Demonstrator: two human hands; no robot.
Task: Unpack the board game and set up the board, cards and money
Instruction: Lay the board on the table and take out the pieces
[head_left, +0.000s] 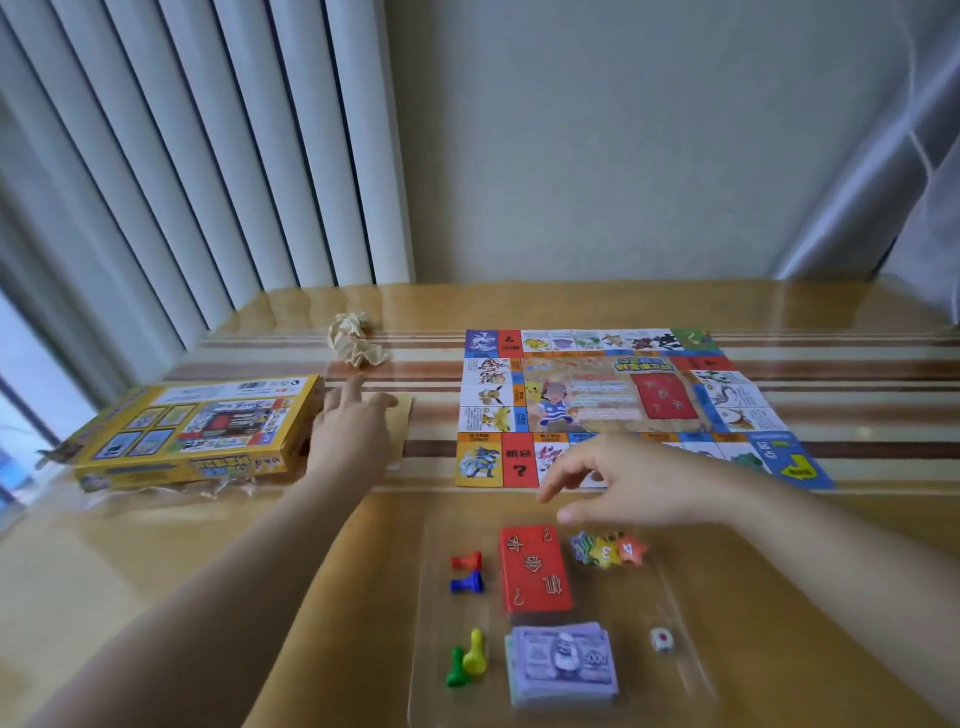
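The board (618, 405) lay unfolded and flat on the far right of the desk (156, 571), a bright rectangle with cartoon creatures in the squares round its edge, red question-mark squares and a red panel near its middle. Nearer the person, a clear plastic tray (417, 649) held the loose pieces: a red deck of cards (535, 569) in the middle, a purple stack of money (563, 665) just in front of it, numbered star tokens (608, 550) to the right, red (466, 561) and blue (466, 583) pawns to the left, yellow (475, 657) and green (456, 667) pawns beside the money, and a white die (661, 639). The yellow box (197, 431) lay flat at the left; its inside was hidden. The left hand (353, 426) was spread wide at the box's open end, holding nothing. The right hand (639, 483) hung over the board's near edge, fingers loose and empty. A crumpled wad of paper (356, 338) sat behind the box.
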